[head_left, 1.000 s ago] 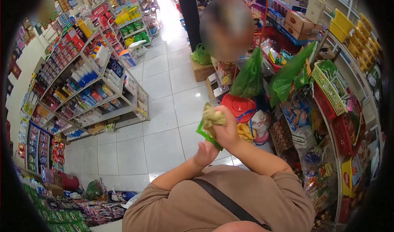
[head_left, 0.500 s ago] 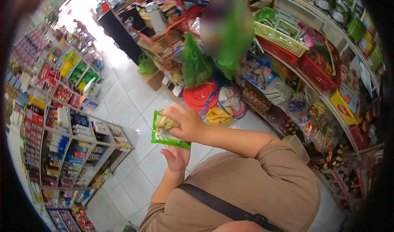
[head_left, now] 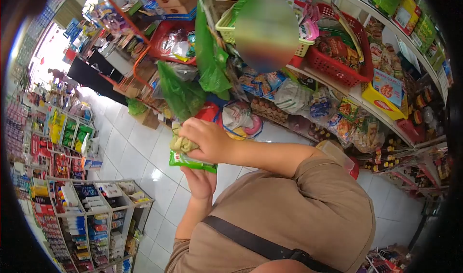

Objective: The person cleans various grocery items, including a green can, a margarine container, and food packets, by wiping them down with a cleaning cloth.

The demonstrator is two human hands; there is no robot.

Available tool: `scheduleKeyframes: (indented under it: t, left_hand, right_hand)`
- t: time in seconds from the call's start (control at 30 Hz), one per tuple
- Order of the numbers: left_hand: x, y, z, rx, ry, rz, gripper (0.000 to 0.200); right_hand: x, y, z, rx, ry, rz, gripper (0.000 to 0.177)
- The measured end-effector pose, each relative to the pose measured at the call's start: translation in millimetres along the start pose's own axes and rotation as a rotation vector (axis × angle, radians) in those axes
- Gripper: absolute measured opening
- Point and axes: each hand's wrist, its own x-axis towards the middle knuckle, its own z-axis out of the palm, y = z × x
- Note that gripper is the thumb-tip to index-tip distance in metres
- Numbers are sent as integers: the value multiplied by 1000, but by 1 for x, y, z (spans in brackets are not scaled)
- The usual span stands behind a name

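Observation:
My right hand (head_left: 208,140) is closed round a crumpled yellowish-green cloth (head_left: 182,144), which presses on the face of a green packet (head_left: 185,164). From below, my left hand (head_left: 200,182) supports that packet. Its thumb shows near the lower edge, while its fingers are hidden behind the packet. Both hands are in front of my body at the middle of the view. The cloth and my right hand cover most of the packet's upper part.
Green plastic bags (head_left: 181,92) hang beyond my hands. Shelves at the right hold a red basket (head_left: 340,70) and a yellow box (head_left: 383,101). A stocked shelf unit (head_left: 91,210) stands at lower left on the tiled floor (head_left: 161,193).
The view has turned to the right, so the hanging bags and shelves appear farther left. My hands still hold the cloth and packet together, slightly farther left in the picture.

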Motion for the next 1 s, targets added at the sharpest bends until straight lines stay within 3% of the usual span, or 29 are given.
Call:
scheduleKeyframes:
  t: [0.13, 0.17, 0.27, 0.4, 0.47, 0.53, 0.6, 0.67, 0.73, 0.87, 1.0]
  left_hand:
    - [62, -17, 2, 3, 185, -94, 55]
    - [80, -17, 4, 13, 205, -93, 54]
    - [132, -21, 41, -13, 199, 39, 51]
    - [198, -28, 82, 84, -11, 144, 46]
    - [241, -44, 107, 210, 62, 219, 46]
    - [301, -65, 66, 1452, -96, 611, 36]
    - [332, -87, 117, 1162, -276, 697, 58]
    - [349, -105, 135, 1318, -177, 489, 70]
    - [364, -121, 131, 1673, -175, 370, 82]
    - [335, -131, 136, 1564, -289, 543, 68]
    - [278, -131, 135, 1356, -511, 672, 54]
  right_hand:
    - [-27, 33, -41, -5, -97, -55, 48]
    - [-34, 41, -55, 89, -206, 26, 46]
    - [-63, 71, -96, 176, -213, 174, 42]
    - [-108, 101, -153, 98, -111, 398, 40]
    - [-126, 106, -179, 17, 10, 439, 38]
    - [-141, 106, -201, -50, 138, 491, 35]
    - [-152, 100, -216, -101, 229, 596, 32]
    - [-161, 91, -218, -124, 327, 693, 30]
    - [-170, 80, -218, -126, 424, 772, 28]
    - [-196, 67, -202, -234, 526, 743, 27]
    - [-217, 55, -175, -216, 718, 865, 26]
